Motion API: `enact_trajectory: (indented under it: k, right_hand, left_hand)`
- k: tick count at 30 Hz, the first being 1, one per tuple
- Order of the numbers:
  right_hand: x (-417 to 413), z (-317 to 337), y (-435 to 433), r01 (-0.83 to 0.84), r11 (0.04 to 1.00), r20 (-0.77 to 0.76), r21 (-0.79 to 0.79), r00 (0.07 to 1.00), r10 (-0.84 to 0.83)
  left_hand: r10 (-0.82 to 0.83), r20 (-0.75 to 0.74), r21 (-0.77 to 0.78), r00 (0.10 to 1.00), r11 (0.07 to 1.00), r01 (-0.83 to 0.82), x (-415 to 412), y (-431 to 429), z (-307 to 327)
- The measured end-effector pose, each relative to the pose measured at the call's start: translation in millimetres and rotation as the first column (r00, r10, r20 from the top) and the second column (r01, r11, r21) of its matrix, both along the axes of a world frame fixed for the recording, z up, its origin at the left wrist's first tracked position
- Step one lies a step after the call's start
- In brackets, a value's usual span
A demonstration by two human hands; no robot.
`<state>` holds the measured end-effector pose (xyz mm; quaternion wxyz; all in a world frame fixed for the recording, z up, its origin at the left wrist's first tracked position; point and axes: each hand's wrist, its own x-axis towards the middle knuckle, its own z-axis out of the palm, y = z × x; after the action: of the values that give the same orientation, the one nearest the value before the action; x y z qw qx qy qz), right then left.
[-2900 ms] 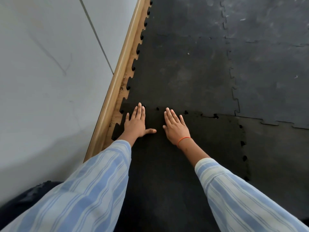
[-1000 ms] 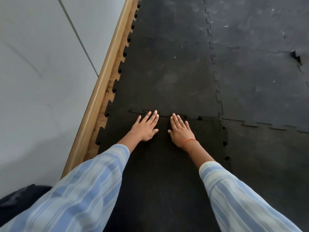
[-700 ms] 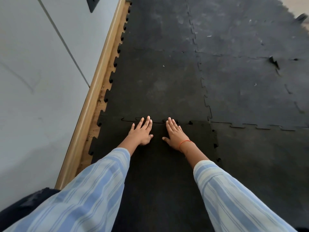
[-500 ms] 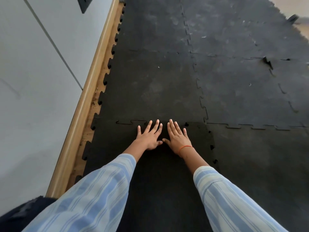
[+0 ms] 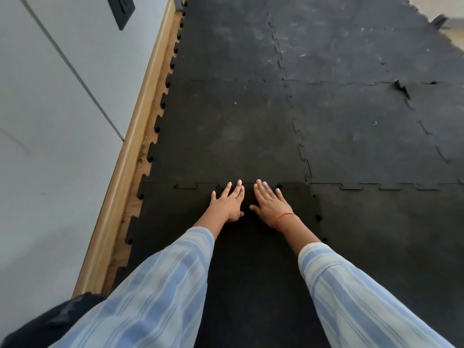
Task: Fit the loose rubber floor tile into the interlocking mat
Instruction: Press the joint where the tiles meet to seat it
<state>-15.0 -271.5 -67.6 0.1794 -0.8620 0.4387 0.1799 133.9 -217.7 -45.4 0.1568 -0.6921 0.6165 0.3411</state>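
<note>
The loose tile lies flat on the floor right under the person, and both hands are pressed on its far edge. The landmark here is the far seam, the wiggly line where the tile meets the mat. The left hand is flat and open with fingers spread, holding nothing, and its fingertips just reach the seam. The right hand is flat and open too, just beside the left one, with an orange thread on its wrist, and its fingertips also touch the seam. The seam runs side to side, across the way the arms point. To the left of the hands the little teeth look closed up. Just right of the right hand there is a small dark hole in the seam, so I think that bit is not pushed in yet. The right hand is nearer to it. More small holes show down the right side seam, well on the near side of the far seam. So the next push likely goes to the right along the seam, then down that side. Nothing sits on the tile in the way. The wooden skirting and the wall run along the left end of the seam, so the tile cannot slide that way.
</note>
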Motion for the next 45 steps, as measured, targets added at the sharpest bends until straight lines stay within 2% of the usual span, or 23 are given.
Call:
enact_trajectory:
  k: [3,6,11,16,19,23,28,32,39,43,45]
  right_hand:
    - [-46.1,-3.3,-1.0,0.117,0.988,-0.004,-0.1,0.993,-0.118]
    - [-73.1,-1.1,-5.4,0.218,0.974,-0.012,-0.07,0.976,-0.219]
    - [-76.1,-0.9,-14.7,0.198,0.979,-0.02,-0.043,0.98,-0.199]
    - [-77.1,11.9,-41.2,0.191,0.981,-0.081,0.031,0.979,-0.188]
    - [-72.5,13.1,-36.4,0.141,0.988,-0.098,-0.058,0.984,-0.146]
    - [-68.7,15.5,-35.1,0.148,0.985,-0.106,-0.092,0.982,-0.157]
    - [-68.6,5.2,-33.6,0.139,0.99,-0.157,0.034,0.979,-0.132]
    - [-75.1,0.2,-36.5,0.116,0.99,-0.168,0.084,0.981,-0.101]
    - [-79.7,3.2,-39.4,0.141,0.989,-0.077,0.051,0.988,-0.137]
    - [-108.4,-5.6,14.0,0.299,0.95,0.023,-0.084,0.954,-0.299]
    - [-120.3,-7.4,38.5,0.358,0.93,0.045,-0.084,0.934,-0.355]
  left_hand:
    - [-0.03,-0.039,-0.02,0.999,0.999,0.029,-10.7,-2.6,-1.9]
    - [-0.073,-0.069,-0.067,0.995,0.995,0.068,-32.0,-10.7,-6.0]
    - [-0.107,-0.061,-0.144,0.992,0.985,0.098,-66.4,-28.0,-13.1]
    - [-0.109,-0.011,-0.148,0.994,0.983,0.106,-74.0,-37.0,-17.1]
    - [-0.097,-0.015,-0.179,0.995,0.98,0.092,-72.8,-34.7,-15.9]
    - [-0.102,-0.019,-0.096,0.995,0.99,0.1,-76.3,-43.9,-6.0]
    - [-0.191,0.128,0.01,0.973,0.981,0.192,-82.6,-57.2,1.9]
    - [-0.175,0.081,0.02,0.981,0.985,0.174,-79.2,-58.1,-2.6]
    - [-0.179,0.062,-0.061,0.982,0.981,0.183,-76.3,-48.2,-9.3]
    - [-0.308,0.035,-0.119,0.951,0.943,0.31,-94.5,-20.2,-13.8]
    - [-0.331,0.013,-0.142,0.944,0.934,0.329,-102.5,-14.3,-13.7]
